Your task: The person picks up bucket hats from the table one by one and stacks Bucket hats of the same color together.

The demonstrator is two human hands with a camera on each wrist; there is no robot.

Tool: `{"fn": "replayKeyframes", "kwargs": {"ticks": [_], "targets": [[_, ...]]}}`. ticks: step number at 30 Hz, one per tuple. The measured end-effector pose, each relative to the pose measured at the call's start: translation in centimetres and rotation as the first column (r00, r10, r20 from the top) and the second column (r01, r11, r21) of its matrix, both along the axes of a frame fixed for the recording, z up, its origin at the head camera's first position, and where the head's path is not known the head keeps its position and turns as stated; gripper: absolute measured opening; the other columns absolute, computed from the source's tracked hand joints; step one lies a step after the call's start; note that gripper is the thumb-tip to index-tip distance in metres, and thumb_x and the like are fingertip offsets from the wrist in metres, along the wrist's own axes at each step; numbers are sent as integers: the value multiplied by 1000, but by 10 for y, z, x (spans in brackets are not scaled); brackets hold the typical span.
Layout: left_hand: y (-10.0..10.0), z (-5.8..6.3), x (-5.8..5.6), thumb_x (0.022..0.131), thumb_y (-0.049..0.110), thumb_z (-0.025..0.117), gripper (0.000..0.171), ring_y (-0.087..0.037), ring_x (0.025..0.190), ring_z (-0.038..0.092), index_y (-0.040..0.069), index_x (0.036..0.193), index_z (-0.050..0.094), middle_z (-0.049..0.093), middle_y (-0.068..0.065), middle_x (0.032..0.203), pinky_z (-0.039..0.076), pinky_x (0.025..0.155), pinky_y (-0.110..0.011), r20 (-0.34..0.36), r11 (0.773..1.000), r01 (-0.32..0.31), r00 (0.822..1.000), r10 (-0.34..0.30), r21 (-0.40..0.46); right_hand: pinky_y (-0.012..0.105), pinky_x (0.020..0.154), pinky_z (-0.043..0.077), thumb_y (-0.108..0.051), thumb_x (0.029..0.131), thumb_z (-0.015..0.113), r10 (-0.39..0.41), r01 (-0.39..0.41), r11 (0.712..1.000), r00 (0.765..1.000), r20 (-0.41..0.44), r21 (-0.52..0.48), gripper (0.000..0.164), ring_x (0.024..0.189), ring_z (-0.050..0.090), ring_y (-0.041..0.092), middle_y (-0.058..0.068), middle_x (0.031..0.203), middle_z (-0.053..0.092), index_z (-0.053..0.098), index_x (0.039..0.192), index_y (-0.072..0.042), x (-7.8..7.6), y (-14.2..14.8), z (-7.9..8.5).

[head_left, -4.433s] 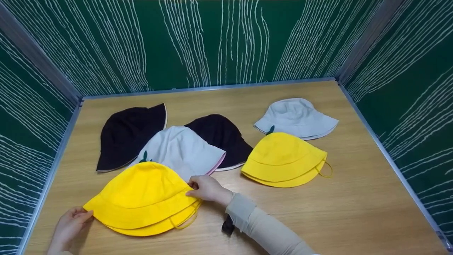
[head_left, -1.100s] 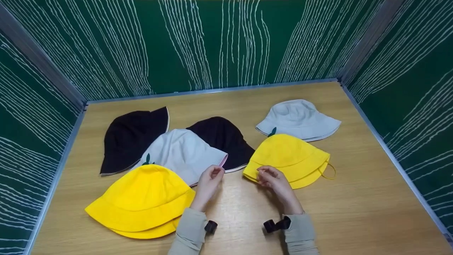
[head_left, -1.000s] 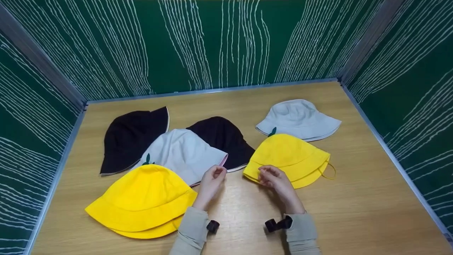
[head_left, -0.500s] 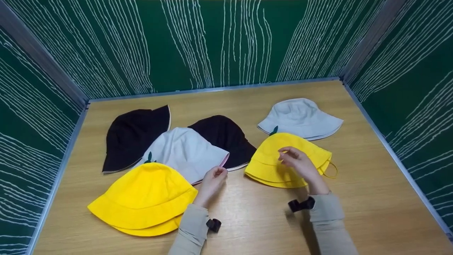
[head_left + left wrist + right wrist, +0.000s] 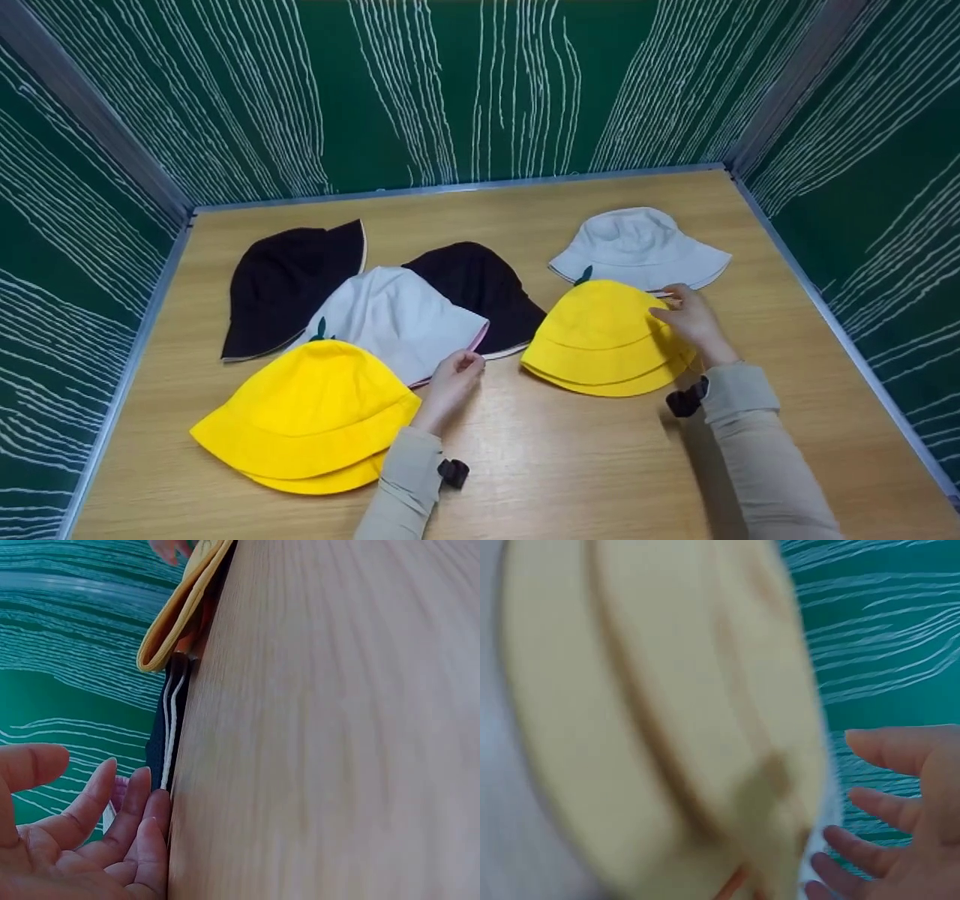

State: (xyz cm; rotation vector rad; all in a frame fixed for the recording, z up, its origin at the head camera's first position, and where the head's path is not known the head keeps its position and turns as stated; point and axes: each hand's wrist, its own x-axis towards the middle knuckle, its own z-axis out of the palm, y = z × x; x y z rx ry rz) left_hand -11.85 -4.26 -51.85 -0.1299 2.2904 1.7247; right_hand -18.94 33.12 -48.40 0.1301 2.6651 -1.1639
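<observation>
My right hand (image 5: 693,321) hovers at the right side of a yellow hat (image 5: 600,330), its fingers spread and holding nothing. In the right wrist view the hat's brim (image 5: 562,735) fills the left side, with the fingers apart from it. My left hand (image 5: 448,388) rests on the table beside the brim of a white hat with a pink edge (image 5: 390,322). In the left wrist view its fingers (image 5: 150,855) lie loosely bent against the tabletop, with nothing in them. Another yellow hat (image 5: 307,420) with a green leaf tab lies left of that hand.
Two black hats (image 5: 289,292) lie at the back left and middle, one partly under the white hat. A plain white hat (image 5: 637,244) sits behind the right yellow hat. Green walls (image 5: 517,90) with white lines border the wooden table (image 5: 555,465) on three sides.
Both hands earlier held the left yellow hat by its brim, then let go. The right hand has since moved right and back over the other yellow hat; the left stays near the middle.
</observation>
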Motion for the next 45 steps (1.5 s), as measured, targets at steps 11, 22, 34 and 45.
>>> {"fn": "replayKeyframes", "kwargs": {"ticks": [11,22,34,45], "targets": [[0,-2,0,96,21,53,23,-16,86,52,1,102,61,63,-8,95,44,83,-29,14,1000,3,1000,-3,20,53,105,35,-29,94,56,-61,36,992,977,205,125,61,114,43,39,31,137,39,35,137,8,-11,11,-12],[1,0,4,95,16,53,21,-17,89,55,-2,106,57,61,-10,96,45,83,-28,2,998,16,1000,-16,67,52,94,42,-30,94,56,46,-74,981,987,154,178,58,103,49,38,33,126,48,41,130,14,-7,19,-13],[-1,19,5,96,12,51,26,-23,87,56,-6,115,51,59,-12,98,45,74,-28,-30,995,30,999,-27,99,55,102,36,-41,95,53,86,-91,996,977,193,16,57,112,40,38,25,134,42,38,133,-2,3,18,29],[-10,33,-3,96,12,52,30,-19,91,52,-7,118,49,57,-13,104,44,77,-25,-100,990,67,993,-55,120,16,87,43,-38,94,56,218,-217,975,976,11,-37,57,106,46,26,16,129,51,42,137,-3,26,-3,69]]}}
